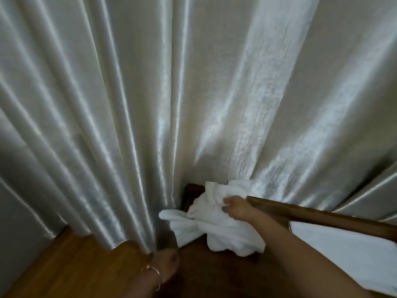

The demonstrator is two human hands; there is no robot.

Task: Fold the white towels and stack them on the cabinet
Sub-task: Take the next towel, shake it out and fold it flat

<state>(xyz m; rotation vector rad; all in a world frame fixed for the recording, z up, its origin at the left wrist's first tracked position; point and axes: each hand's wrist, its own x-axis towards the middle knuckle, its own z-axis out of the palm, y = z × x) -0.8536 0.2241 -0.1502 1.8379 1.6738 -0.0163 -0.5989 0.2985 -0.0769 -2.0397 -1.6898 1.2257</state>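
A crumpled white towel (217,224) lies in a heap on the dark wooden cabinet (214,269), in the corner against the curtain. One end of it hangs over the cabinet's left edge. My right hand (236,206) reaches in from the right and grips a bunch of the towel near the top of the heap. My left hand (168,259), with a thin bracelet at the wrist, is low beside the cabinet's left edge, just under the hanging end. It is dark and blurred, so its fingers cannot be made out.
A shiny pale curtain (171,93) fills most of the view and falls right behind the cabinet. A wooden headboard (322,214) and a bed with white linen (348,252) lie to the right. Wooden floor (75,267) shows at lower left.
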